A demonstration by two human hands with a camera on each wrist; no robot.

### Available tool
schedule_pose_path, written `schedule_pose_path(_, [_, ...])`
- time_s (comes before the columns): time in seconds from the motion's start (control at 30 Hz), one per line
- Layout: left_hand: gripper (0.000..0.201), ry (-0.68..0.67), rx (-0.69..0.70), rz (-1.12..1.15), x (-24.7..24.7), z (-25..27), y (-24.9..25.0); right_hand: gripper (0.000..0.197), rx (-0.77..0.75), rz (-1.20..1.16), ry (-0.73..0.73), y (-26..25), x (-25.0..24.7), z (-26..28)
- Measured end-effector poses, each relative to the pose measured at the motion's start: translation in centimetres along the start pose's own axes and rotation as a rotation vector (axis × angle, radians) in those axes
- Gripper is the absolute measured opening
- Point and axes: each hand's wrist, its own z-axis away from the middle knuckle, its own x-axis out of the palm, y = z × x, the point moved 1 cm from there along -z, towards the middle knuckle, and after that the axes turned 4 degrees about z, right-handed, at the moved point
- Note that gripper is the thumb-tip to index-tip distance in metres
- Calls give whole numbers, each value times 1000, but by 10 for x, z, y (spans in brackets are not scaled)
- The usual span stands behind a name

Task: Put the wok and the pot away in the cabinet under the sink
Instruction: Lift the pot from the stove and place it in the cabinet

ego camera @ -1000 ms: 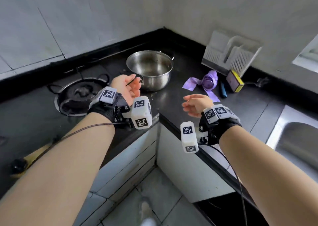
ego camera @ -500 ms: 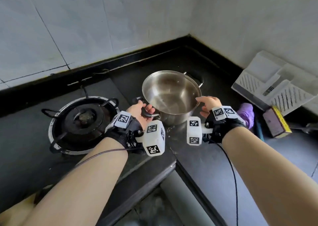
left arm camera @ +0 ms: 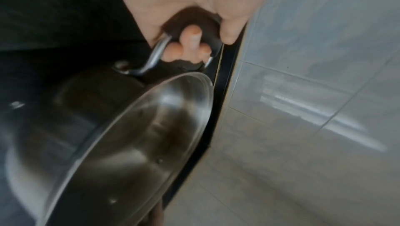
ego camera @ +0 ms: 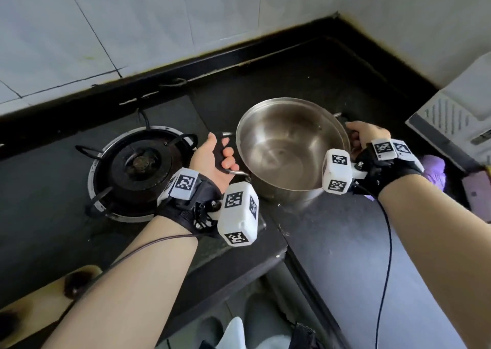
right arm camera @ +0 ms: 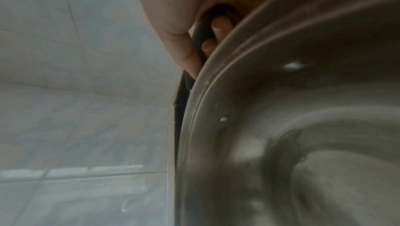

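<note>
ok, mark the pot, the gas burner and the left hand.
pot (ego camera: 279,152): head view, inner wall.
gas burner (ego camera: 139,163): head view, centre cap.
left hand (ego camera: 212,155): head view, back of hand, gripping pot handle.

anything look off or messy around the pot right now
The pot is tipped, its rim higher at the back, with both hands gripping its side handles. Pale specks, perhaps water or crumbs, dot the dark counter in front of it. The pot looks empty and undamaged.

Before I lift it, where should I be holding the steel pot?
By its two dark loop handles, one from each side, as now: left hand wraps the handle by the burner, right hand the opposite one. The pot is wide with smooth walls.
</note>
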Motion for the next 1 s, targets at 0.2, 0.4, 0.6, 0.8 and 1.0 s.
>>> schedule_pose_path(0.2, [41,-94,36,-1,-46,63,-3,26,-82,-134,-5,45,-30,75])
schedule_pose_path(0.4, [40,-105,34,-84,-124,141,-21,11,-127,-221,53,121,-59,194])
schedule_pose_path(0.6, [36,27,32,-145,-192,208,-43,23,-51,-263,92,201,-79,290])
schedule_pose_path(0.8, [35,68,18,-186,-229,251,-70,9,69,-280,115,260,-106,345])
schedule_pose_path(1.0, [29,104,-144,-371,-274,271,-142,18,242,-270,143,366,-158,364])
